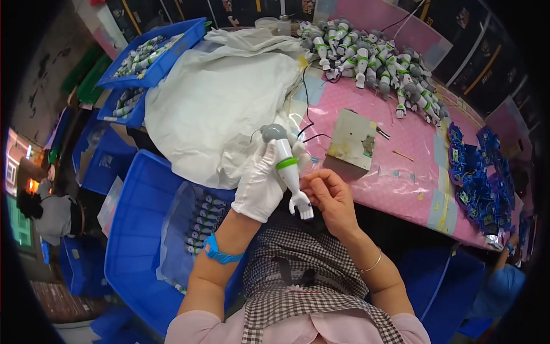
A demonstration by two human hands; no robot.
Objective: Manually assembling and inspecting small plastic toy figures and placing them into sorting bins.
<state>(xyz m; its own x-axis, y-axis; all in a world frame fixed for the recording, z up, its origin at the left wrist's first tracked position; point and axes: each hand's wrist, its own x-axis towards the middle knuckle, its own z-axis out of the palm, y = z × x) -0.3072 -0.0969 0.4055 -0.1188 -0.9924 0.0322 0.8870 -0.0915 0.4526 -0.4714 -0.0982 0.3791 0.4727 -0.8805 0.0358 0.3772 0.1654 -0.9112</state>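
My left hand (256,186), in a white glove, is closed round a toy robot arm (289,173). The toy arm is white with a grey rounded shoulder, a bright green band and a small white hand that points down toward my lap. My bare right hand (337,205) is just right of the toy's forearm, its thumb and fingertips pinched together. Whatever those fingertips hold, if anything, is too small to make out. Beyond them a grey metal box (349,143) stands on the pink-covered table (395,198).
Many similar toy arms (372,60) lie heaped at the back right. White sheeting (212,109) covers the table's left. A large blue bin (134,229) at my left holds rows of toy parts; blue trays (177,37) stand behind it. Blue-purple parts (484,178) lie at the right edge.
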